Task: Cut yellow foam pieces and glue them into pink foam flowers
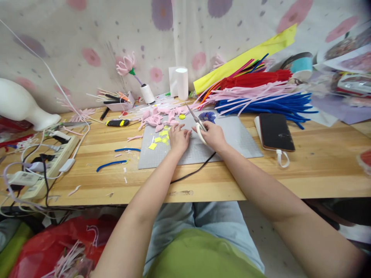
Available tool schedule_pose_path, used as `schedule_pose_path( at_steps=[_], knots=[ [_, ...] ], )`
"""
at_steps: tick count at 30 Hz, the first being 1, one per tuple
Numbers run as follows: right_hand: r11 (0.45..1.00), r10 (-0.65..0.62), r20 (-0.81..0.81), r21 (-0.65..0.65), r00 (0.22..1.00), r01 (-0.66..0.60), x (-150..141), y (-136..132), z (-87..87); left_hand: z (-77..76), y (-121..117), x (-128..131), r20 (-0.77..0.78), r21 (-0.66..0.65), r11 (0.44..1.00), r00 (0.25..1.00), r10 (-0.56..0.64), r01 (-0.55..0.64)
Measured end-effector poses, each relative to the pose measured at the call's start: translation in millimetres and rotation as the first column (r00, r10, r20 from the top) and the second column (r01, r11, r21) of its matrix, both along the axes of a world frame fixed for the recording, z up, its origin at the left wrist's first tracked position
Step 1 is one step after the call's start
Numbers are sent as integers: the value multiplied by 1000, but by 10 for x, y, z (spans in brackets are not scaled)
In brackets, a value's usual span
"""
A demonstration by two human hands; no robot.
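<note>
My right hand [213, 136] is closed around the white handles of a pair of scissors [197, 122], whose blades point up and to the left over a grey cutting mat [232, 135]. My left hand [179, 138] rests on the mat with its fingers stretched forward, next to small yellow scraps [161, 138] and pink pipe-cleaner petals [156, 119]. It holds nothing that I can make out.
Red, pink and blue pipe cleaners [261, 94] are piled at the back right. A phone [275, 132] lies right of the mat. A power strip [43, 162] with cables sits at the left. Blue pipe-cleaner pieces [111, 165], a utility knife [117, 123] and a white roll [181, 83] lie about.
</note>
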State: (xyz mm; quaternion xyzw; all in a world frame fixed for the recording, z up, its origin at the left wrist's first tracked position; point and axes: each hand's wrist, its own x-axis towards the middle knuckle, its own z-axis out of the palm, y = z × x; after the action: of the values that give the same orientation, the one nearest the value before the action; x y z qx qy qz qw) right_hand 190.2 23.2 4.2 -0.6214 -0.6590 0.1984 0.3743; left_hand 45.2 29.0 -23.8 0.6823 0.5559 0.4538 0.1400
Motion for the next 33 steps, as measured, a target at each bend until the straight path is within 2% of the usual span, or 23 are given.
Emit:
schedule_pose_path(
  at_steps=[5,11,13,17,22,26,30,31,33],
  knots=[
    [1000,2,6,-21,1000,-2,-11,-14,14,-21,10,-4,80,-30,999,997,18,-16],
    [1000,-1,-8,-15,1000,1,-24,-15,11,124,-56,-95,165,-49,996,983,77,-70],
    [1000,5,-20,-14,1000,-5,-27,-9,-3,166,-119,-146,138,-45,999,990,25,-19],
    [1000,1,-4,-24,1000,-1,-28,-2,-22,163,-228,-206,49,-83,984,987,-156,160],
    [1000,3,11,-24,1000,-3,-26,-5,-30,99,-192,-141,63,-124,969,976,-208,215],
    [999,4,-9,-47,1000,-4,-23,5,-38,99,-117,-121,93,-117,976,980,-175,185],
    [998,-3,9,-63,1000,3,-26,16,-46,126,-105,-199,155,-127,992,988,1,19],
    [998,-3,15,-64,1000,3,-28,15,-45,134,-112,-218,145,-142,990,989,30,-9],
    [997,0,24,-75,1000,1,-32,9,-41,147,-123,-246,80,-161,987,997,15,-2]
  ],
)
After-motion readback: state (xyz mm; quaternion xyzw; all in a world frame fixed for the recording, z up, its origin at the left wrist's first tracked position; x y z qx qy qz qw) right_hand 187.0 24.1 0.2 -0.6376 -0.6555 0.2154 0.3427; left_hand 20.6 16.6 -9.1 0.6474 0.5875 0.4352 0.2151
